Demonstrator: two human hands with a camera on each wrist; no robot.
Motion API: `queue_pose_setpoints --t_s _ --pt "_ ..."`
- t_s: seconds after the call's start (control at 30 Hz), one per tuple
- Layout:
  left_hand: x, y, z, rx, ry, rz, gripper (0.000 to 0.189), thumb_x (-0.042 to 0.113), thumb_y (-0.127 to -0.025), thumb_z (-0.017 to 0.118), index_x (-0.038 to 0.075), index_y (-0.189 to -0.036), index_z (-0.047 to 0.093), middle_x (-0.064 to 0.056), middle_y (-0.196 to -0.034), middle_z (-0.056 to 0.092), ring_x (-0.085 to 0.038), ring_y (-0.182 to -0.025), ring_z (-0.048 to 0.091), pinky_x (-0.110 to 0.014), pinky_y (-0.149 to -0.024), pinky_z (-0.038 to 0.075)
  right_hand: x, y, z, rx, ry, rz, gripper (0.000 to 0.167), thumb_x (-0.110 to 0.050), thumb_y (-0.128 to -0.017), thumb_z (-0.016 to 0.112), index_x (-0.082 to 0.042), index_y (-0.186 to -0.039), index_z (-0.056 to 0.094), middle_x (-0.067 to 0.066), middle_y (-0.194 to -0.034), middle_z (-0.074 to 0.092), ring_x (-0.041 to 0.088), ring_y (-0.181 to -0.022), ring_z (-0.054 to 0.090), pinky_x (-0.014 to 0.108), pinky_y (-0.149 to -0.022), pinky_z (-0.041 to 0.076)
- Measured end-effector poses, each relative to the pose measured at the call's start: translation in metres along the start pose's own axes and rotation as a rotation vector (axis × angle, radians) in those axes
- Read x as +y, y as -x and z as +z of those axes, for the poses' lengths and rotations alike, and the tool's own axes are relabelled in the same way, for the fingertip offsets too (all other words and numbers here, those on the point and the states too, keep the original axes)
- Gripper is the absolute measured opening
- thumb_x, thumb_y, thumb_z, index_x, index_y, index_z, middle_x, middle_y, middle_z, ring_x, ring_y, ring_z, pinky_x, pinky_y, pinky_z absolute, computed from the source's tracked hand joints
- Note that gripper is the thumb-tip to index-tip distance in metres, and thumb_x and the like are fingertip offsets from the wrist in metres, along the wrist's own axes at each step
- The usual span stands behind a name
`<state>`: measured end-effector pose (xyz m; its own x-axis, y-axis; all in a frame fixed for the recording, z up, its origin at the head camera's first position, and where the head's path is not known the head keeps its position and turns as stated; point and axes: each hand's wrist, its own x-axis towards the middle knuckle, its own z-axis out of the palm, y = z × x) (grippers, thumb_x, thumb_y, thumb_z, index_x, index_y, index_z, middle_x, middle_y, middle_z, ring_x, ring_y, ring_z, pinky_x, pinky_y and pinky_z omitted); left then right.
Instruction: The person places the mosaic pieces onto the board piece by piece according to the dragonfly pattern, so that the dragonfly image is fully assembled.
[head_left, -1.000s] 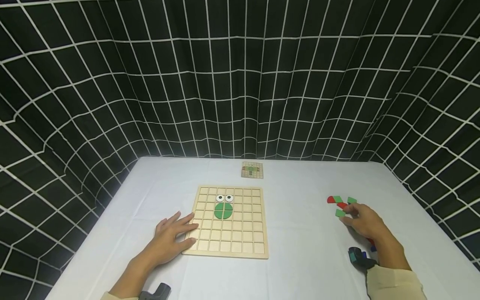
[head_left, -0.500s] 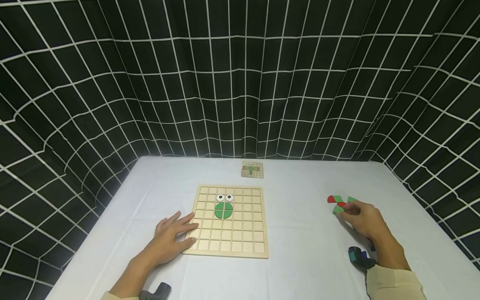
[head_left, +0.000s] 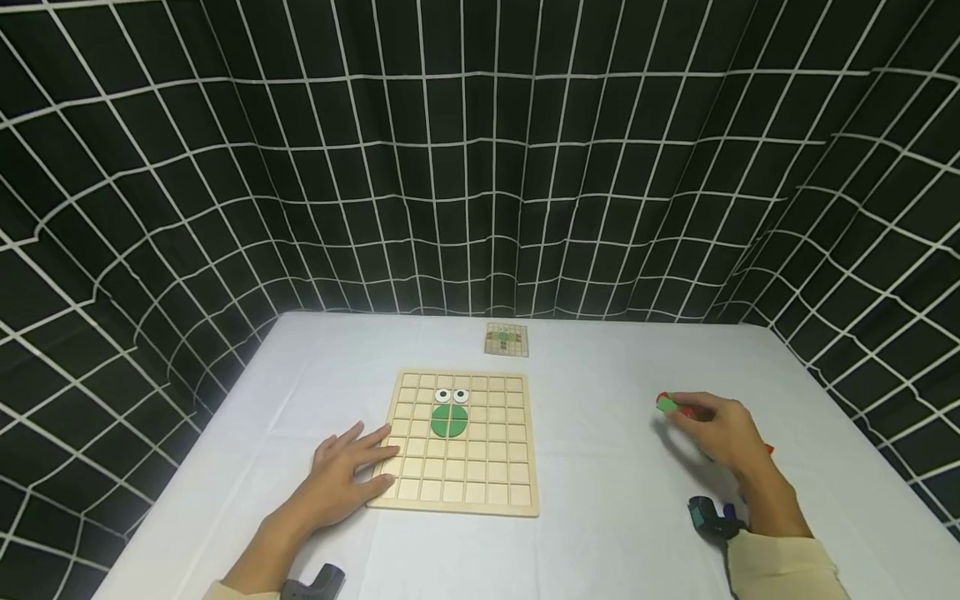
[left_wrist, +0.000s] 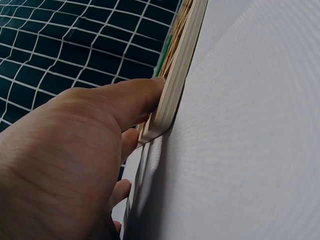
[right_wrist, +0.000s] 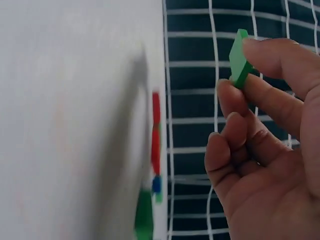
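My right hand [head_left: 716, 427] pinches a green tile [right_wrist: 240, 57] between thumb and fingers, lifted off the table in the right wrist view. Beneath it lie red pieces [right_wrist: 156, 135] and a darker green piece [right_wrist: 144, 215], mostly covered by the hand in the head view. On the left, my left hand [head_left: 341, 471] rests with spread fingers on the left edge of a wooden grid board [head_left: 487, 471]. Its thumb touches the board's rim in the left wrist view. Two round eye pieces [head_left: 452, 396] sit on the board above a green circle [head_left: 449, 421] of quarter pieces.
A small picture card [head_left: 506, 339] with a grid pattern lies behind the board. White cloth covers the table [head_left: 600, 500], and a black curtain [head_left: 480, 167] with white grid lines surrounds it. A red piece [head_left: 769, 449] shows beside the right wrist.
The right hand has taken hold of a green tile and raised it from among the loose pieces, moving slightly left. The left hand stays on the board.
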<state>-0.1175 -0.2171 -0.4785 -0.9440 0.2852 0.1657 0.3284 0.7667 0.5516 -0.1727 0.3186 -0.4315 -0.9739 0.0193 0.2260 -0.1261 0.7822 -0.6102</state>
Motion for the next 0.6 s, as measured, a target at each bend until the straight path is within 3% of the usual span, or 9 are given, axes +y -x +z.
queue_pose_setpoints --t_s 0.2,0.43,0.6 --pt "-0.002 0.0 0.002 0.007 0.01 0.006 0.04 0.04 -0.085 0.071 0.024 -0.122 0.068 0.003 -0.147 0.043 -0.036 -0.14 0.023 -0.061 -0.108 0.003 -0.028 -0.001 0.007 0.031 -0.015 -0.13 0.027 -0.018 -0.084 0.076 -0.004 -0.106 0.072 0.014 -0.097 0.068 0.03 -0.089 0.059 0.038 -0.071 0.048" --pt "0.001 -0.001 0.0 0.001 0.001 0.005 0.04 0.038 -0.085 0.072 0.023 -0.122 0.068 0.003 -0.147 0.044 -0.035 -0.141 0.023 -0.059 -0.109 0.005 -0.056 0.002 0.018 0.105 -0.052 -0.268 0.024 -0.007 -0.077 0.08 -0.008 -0.1 0.072 0.004 -0.092 0.069 0.027 -0.085 0.06 0.032 -0.069 0.049" --pt "0.002 0.0 -0.003 0.004 0.011 0.007 0.039 0.035 -0.085 0.073 0.021 -0.121 0.069 0.001 -0.146 0.044 -0.037 -0.14 0.023 -0.059 -0.109 0.006 -0.081 0.0 0.024 0.109 -0.066 -0.328 0.024 -0.007 -0.077 0.08 -0.009 -0.1 0.072 0.001 -0.095 0.069 0.024 -0.086 0.059 0.03 -0.068 0.049"
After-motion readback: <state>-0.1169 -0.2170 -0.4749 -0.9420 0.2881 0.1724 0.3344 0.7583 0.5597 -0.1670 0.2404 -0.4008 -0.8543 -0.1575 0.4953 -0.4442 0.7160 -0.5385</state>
